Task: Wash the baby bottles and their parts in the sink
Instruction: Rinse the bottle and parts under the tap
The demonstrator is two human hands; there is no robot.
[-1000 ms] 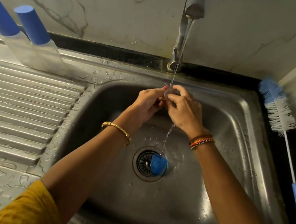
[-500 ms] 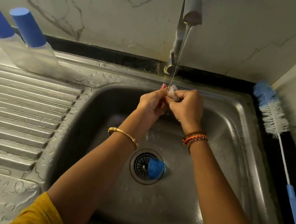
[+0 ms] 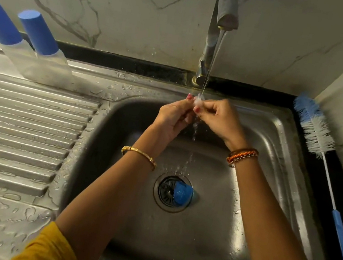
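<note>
Everything here is placed against the tap. Straight below its spout, both hands meet in the thin stream — the left hand just to the stream's left, the right hand just to its right, both about equally near. Between their fingertips sits a small translucent part, probably a teat or valve, though it is too small to tell which. Each grip is clamped on it: the left pinches it from one side, the right from the other, fingers curled. Its long axis cannot be read; it lies at the very top of the two grips, on the tap side, so the water strikes it first and runs down between the hands.

Farther below the tap, on the drain at the bottom of the sink, a blue cap lies apart from the hands — likely the next piece to rinse, and reaching it means dropping either hand straight down. Two capped bottles stand on the draining board far to the tap's left, nearer the left hand. A bottle brush lies on the dark desk to the tap's right, bristles toward the wall, handle toward the person, nearer the right hand.
</note>
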